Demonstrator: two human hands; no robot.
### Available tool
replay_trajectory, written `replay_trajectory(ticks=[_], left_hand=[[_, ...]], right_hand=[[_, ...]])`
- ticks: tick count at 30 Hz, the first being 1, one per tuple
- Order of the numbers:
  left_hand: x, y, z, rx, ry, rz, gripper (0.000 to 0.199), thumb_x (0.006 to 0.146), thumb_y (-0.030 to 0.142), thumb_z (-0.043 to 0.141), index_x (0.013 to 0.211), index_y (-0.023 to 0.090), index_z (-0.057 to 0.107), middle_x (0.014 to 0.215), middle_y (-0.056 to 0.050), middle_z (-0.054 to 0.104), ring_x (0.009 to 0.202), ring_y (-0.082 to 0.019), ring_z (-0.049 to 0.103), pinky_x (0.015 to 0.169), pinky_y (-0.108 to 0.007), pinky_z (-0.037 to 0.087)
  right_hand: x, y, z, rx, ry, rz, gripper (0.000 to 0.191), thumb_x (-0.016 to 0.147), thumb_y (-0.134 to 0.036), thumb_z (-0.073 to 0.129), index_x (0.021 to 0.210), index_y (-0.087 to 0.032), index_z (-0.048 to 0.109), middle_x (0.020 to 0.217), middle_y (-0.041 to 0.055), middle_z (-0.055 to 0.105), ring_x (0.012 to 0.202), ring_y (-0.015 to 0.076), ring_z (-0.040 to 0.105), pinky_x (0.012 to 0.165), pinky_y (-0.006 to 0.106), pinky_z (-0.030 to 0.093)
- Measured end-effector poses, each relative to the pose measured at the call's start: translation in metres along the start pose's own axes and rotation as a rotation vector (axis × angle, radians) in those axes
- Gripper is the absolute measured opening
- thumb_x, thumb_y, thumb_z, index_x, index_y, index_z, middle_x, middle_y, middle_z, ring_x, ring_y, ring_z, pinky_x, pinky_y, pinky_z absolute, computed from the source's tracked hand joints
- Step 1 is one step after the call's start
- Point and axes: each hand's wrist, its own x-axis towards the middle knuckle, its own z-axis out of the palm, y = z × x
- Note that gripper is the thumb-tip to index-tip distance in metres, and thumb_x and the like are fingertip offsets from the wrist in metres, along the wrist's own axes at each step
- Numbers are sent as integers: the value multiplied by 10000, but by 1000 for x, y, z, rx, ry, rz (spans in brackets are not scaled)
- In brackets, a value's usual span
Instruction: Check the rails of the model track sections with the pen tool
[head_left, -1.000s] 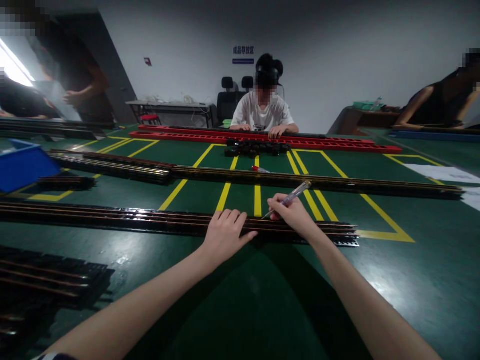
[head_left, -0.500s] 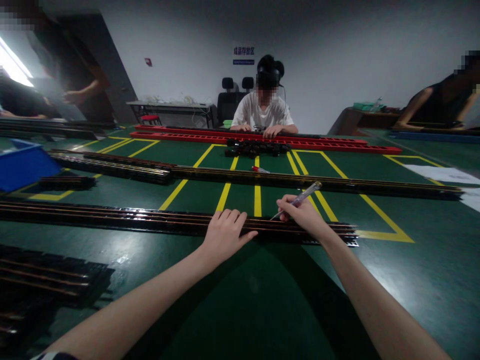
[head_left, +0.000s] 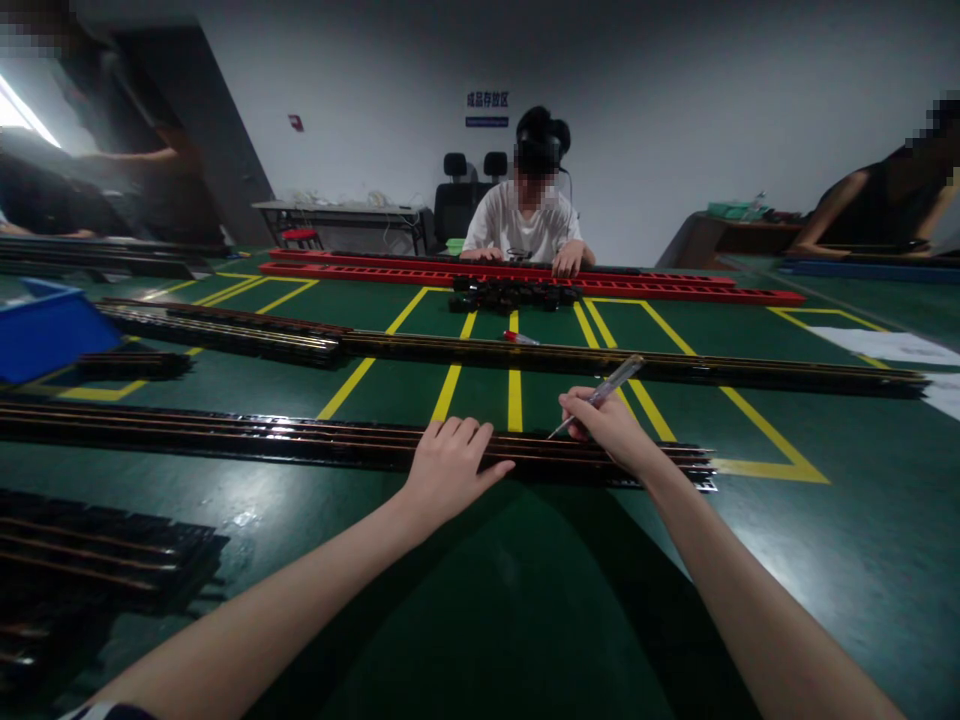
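A long black rail (head_left: 315, 440) with copper-coloured strips along its length lies across the green table in front of me. My left hand (head_left: 454, 465) rests flat on top of it, fingers over the far side and thumb stretched to the right. To the right, my right hand (head_left: 604, 425) is closed around a slim screwdriver (head_left: 616, 380) with a clear handle, held like a pen. Its thin shaft slants down to the left, with the tip at the rail's far edge; whether it touches, I cannot tell.
A second long black rail (head_left: 600, 358) lies beyond, with a red-handled tool (head_left: 520, 338) behind it. More rail pieces (head_left: 97, 550) are at near left, by a blue bin (head_left: 52, 325). Across the table, a person (head_left: 525, 220) works at red rails (head_left: 360, 272). Papers (head_left: 885, 347) lie at right.
My right hand and the screwdriver have shifted slightly right along the rail. My left hand stays in place. The person opposite has moved one hand to the right.
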Motion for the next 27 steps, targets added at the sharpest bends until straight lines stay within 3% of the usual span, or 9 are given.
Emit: replay_trajectory(ticks=[16, 27], left_hand=[[0, 0, 1, 29, 2, 0, 484, 876, 534, 397, 1044, 136, 615, 971, -100, 657, 893, -231, 598, 775, -385, 460], [1, 1, 1, 24, 22, -10, 500, 854, 550, 418, 1045, 135, 624, 991, -101, 659, 914, -244, 592, 798, -402, 452]], right_hand=[[-1, 0, 0, -42, 50, -51, 303, 810, -395, 493, 582, -197, 477, 454, -47, 439, 426, 89, 417, 438, 225, 294], [-4, -5, 1, -83, 17, -66, 339, 820, -454, 486, 603, -194, 476, 479, -45, 443, 444, 91, 429, 447, 226, 318]])
